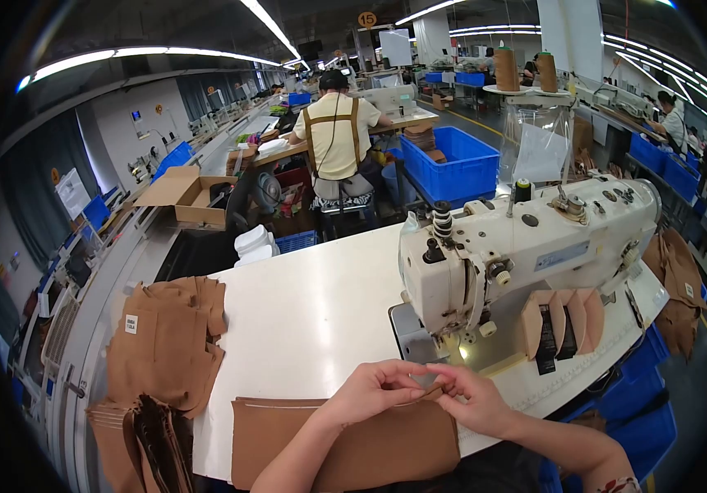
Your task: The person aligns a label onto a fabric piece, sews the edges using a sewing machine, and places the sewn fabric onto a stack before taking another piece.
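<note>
My left hand (382, 386) and my right hand (470, 400) meet in front of the sewing machine (526, 255), fingers pinched together. Between them is a small strip of brown material (429, 393), mostly hidden by the fingers. Under my forearms, a large brown fabric panel (345, 448) lies along the table's near edge. The machine's needle area, lit by a small lamp, is just beyond my fingertips. Right of it, curved tan pieces with black labels (545, 341) stand on the machine bed.
Brown fabric panels (168, 337) are stacked at the white table's (304, 320) left edge, with folded pieces (144, 444) below. More brown fabric (675, 271) hangs at the right. Blue bins (452, 168) stand ahead and at lower right. A co-worker (335, 135) sits ahead, back turned.
</note>
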A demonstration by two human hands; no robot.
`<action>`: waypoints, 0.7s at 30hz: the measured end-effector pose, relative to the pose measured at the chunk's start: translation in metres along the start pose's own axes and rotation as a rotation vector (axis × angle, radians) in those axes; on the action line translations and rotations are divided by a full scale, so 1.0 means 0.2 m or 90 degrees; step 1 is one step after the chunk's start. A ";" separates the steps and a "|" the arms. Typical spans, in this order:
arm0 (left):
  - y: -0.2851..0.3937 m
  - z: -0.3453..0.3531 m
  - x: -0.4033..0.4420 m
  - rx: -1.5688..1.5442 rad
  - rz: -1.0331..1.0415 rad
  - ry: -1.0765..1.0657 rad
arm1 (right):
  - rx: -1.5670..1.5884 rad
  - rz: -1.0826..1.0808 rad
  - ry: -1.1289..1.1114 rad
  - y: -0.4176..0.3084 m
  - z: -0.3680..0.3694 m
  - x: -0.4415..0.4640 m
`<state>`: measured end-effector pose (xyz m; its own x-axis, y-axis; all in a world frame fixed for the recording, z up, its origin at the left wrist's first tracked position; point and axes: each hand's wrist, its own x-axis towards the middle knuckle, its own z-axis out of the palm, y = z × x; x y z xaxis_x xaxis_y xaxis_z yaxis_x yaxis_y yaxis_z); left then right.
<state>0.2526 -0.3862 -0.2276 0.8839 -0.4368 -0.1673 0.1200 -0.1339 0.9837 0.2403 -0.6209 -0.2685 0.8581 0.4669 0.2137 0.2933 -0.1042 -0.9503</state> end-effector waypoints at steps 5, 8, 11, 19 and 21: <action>-0.05 0.07 -0.01 0.079 0.099 0.042 | 0.008 0.034 0.010 0.02 0.01 0.01; -0.03 0.16 -0.01 0.426 0.277 0.145 | 0.052 0.059 0.019 0.03 0.01 0.01; -0.09 0.15 0.01 0.627 0.428 0.131 | 0.144 0.079 0.025 0.08 0.01 0.03; -0.06 0.14 -0.02 0.346 0.303 0.128 | 0.187 0.127 -0.004 0.08 -0.01 0.05; -0.04 0.14 -0.02 0.345 0.281 0.120 | 0.201 0.120 0.002 0.09 -0.01 0.05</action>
<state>0.2356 -0.4084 -0.2369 0.8668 -0.3982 0.3000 -0.4639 -0.4238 0.7779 0.2545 -0.6194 -0.2838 0.8862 0.4625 0.0287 -0.0143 0.0891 -0.9959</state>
